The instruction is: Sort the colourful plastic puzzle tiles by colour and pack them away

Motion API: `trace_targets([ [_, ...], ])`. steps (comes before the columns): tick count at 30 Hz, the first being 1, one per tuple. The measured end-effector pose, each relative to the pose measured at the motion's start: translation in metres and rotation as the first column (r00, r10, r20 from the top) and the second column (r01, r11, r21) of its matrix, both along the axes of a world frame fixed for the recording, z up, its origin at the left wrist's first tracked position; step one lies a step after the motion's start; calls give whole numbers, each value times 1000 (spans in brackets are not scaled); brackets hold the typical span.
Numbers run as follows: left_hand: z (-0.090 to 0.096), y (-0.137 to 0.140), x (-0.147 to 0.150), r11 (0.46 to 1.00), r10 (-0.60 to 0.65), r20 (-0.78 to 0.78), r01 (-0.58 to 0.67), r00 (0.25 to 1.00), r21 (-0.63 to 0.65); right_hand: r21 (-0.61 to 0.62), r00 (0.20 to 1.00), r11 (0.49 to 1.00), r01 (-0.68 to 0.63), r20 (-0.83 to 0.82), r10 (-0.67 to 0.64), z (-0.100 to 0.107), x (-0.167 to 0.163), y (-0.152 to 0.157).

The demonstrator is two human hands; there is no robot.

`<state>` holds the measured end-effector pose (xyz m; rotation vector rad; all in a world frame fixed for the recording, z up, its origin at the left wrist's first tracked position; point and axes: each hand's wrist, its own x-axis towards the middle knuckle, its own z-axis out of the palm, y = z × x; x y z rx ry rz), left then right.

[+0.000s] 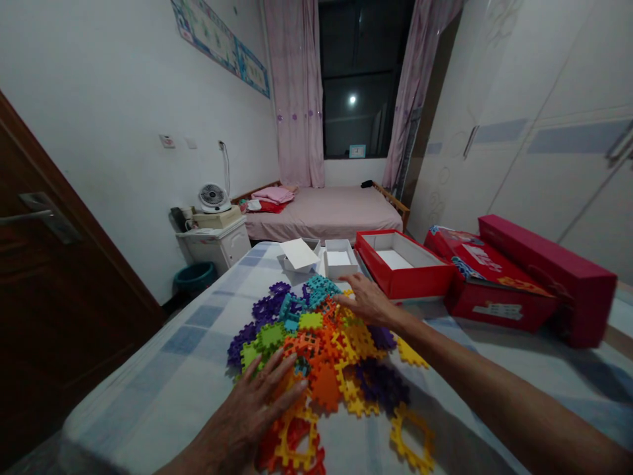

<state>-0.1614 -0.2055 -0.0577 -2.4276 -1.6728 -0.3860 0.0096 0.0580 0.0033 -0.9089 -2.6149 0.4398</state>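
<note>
A loose heap of plastic interlocking gear-edged building pieces lies on the bed in front of me. It holds orange pieces, yellow pieces, purple pieces, teal pieces and lime green pieces. My left hand rests over the near left side of the heap, fingers spread, above orange and red pieces. At the far right of the heap is my right hand, its fingers reaching over yellow and orange pieces with the thumb and forefinger apart. Neither hand visibly grips a piece.
Behind the heap stand two small white boxes and an open red box. Farther right lie a red printed box and a long dark red box. The checked bedsheet ends at the left, near a door.
</note>
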Motion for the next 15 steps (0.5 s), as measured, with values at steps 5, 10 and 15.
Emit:
trace_targets([
  [5, -13, 16, 0, 989, 79, -70, -70, 994, 129, -157, 991, 983, 90, 110, -73, -19, -63, 28],
  [10, -27, 30, -4, 978, 77, -111, -54, 991, 203, -165, 986, 981, 98, 151, -73, -26, -85, 32],
  [15, -12, 35, 10, 982, 86, -56, -75, 995, 172, -217, 988, 976, -10, 150, 44, -23, -91, 31],
])
